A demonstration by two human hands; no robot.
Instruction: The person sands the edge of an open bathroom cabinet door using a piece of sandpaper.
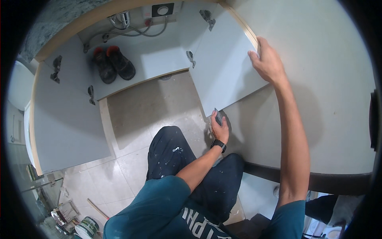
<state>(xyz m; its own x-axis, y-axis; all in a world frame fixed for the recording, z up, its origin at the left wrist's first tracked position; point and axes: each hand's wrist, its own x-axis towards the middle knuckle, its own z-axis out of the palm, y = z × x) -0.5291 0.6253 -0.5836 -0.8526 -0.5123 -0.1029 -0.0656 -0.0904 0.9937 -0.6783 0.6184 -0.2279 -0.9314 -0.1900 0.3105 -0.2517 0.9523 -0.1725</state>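
My left hand (220, 131), with a black watch (219, 145) on its wrist, holds a thin dark grey piece that looks like folded sandpaper (218, 117). This piece is at the lower edge of the opened right cabinet door (228, 64), close to its bottom corner; whether it touches the edge is hard to tell. Higher up, my right hand (268, 61) grips the door's outer edge, thumb on the inner face and fingers around the wood-coloured side. Two metal hinges, an upper hinge (208, 20) and a lower hinge (191, 59), join this door to the cabinet.
Dark shoes (113, 64) stand on the cabinet floor (155, 59), beneath a chrome drain trap (120, 20) and flexible hoses (140, 33). The left door (67, 119) hangs open. A tub (87, 227) and a wooden stick (98, 208) lie lower left. A pale wall panel (337, 104) stands at right.
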